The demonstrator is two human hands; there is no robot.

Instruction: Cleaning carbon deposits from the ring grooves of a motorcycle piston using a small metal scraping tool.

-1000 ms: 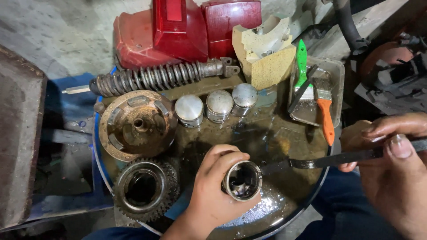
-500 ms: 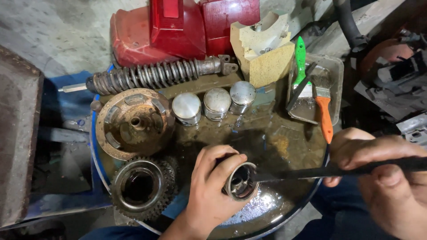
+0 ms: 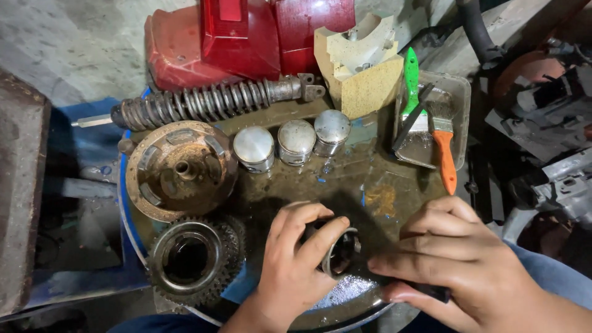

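While the left hand (image 3: 293, 265) clamps a piston (image 3: 338, 251) over the oily drum (image 3: 370, 185), the right hand (image 3: 456, 259), closed on a dark tool (image 3: 425, 290), should work its bore squarely, piston steady

Dull metal cylinder (image 3: 338, 251); rusty rough metal hub (image 3: 180, 170); shiny metal pistons (image 3: 296, 139)

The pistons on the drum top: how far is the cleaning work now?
Three pistons stand in a row and look bright, so they seem done. The left hand holds a fourth piston while the right hand works a dark tool at it. The rusty hub and gear look untouched.
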